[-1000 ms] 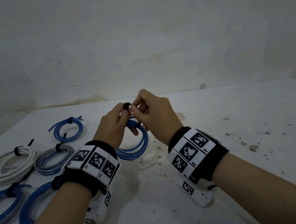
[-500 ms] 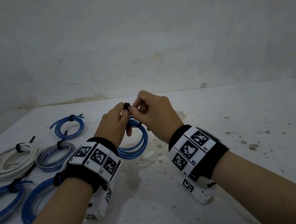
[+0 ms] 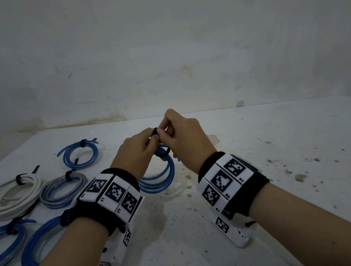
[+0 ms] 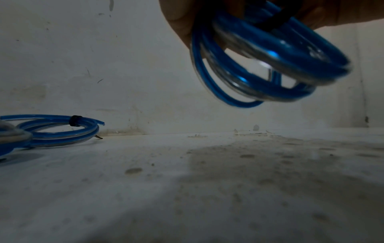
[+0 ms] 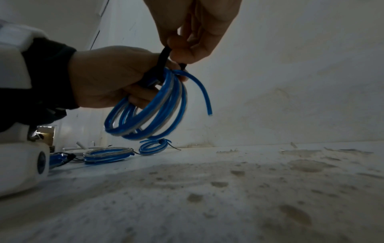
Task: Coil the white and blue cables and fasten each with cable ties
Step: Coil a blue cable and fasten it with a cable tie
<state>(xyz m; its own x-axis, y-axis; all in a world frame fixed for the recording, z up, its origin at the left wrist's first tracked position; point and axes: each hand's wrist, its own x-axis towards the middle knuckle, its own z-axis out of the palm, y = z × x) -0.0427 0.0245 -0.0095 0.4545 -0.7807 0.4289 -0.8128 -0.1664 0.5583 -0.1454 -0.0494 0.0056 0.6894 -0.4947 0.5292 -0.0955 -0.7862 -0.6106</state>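
A coiled blue cable (image 3: 163, 178) (image 5: 145, 115) (image 4: 270, 69) hangs in the air above the white table (image 3: 267, 164), at the middle of the head view. My left hand (image 3: 137, 152) (image 5: 112, 77) grips the top of the coil, fingers curled through the loops. A black cable tie (image 3: 155, 131) (image 5: 164, 55) wraps the coil's top. My right hand (image 3: 184, 136) (image 5: 187, 44) pinches the tie between thumb and fingertips, just above the left hand. One loose cable end (image 5: 204, 97) sticks out to the right.
Several tied coils lie on the table's left side: a small blue coil (image 3: 80, 154), a white coil (image 3: 7, 196), a grey-blue coil (image 3: 62, 192) and two larger blue coils (image 3: 1, 245). A stained wall (image 3: 156, 44) rises behind the table.
Both hands have stayed together at the coil's top; the right hand has shifted its pinch slightly upward on the tie. The coil hangs much as before.
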